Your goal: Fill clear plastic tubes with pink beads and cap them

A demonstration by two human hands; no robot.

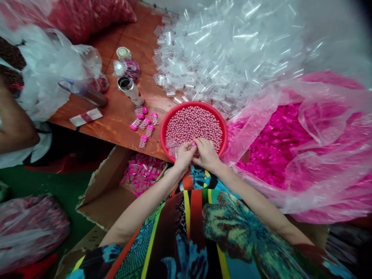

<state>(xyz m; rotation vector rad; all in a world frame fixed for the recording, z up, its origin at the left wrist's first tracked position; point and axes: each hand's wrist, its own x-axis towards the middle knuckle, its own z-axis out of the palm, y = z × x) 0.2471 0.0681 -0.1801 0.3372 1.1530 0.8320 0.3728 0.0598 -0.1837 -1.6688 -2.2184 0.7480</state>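
Over the near rim of a red basin (163,130), my left hand (185,155) and my right hand (207,153) meet with fingertips pressed together. A small pink cap (194,143) shows pinched between them. Whatever lies under the cap is hidden by the fingers. Small round pink beads (193,124) fill the basin. Beside my left hand, a few clear empty tubes (172,144) lie on the beads at the basin's left edge. Several small clear bottles of beads with pink caps (149,131) lie on the table left of the basin.
Clear plastic tubes (221,50) are heaped behind the basin. An open pink bag (325,155) of pink caps (273,143) lies at right. Below the orange table (113,133), a cardboard box (99,190) holds capped bottles. A flask (132,91) stands at left, near another person's arm (17,124).
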